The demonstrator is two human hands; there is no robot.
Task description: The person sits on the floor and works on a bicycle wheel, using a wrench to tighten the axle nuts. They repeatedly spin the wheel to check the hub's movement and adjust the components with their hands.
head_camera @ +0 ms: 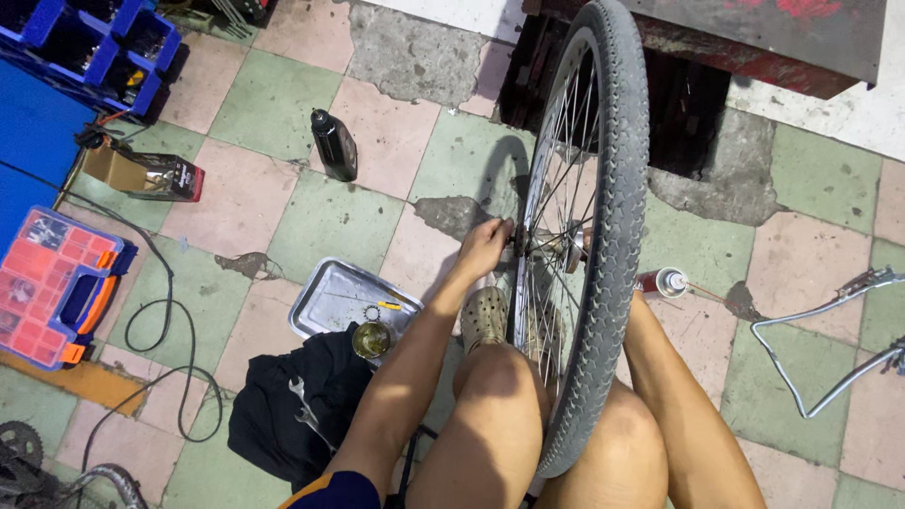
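Even, fairly bright overhead light, soft shadow of the wheel [575,236] thrown left onto the tiled floor [330,217], mild glare on the metal tray [325,302], sharp centre, wide-angle bending at edges, dark corners top right.

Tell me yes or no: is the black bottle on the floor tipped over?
No. The black bottle stands upright on the tiled floor, well apart from the left hand at the bicycle wheel hub.

Single head-worn view, looking steeply down — close over knees, upright wheel [584,236], tiled floor [330,217] beyond
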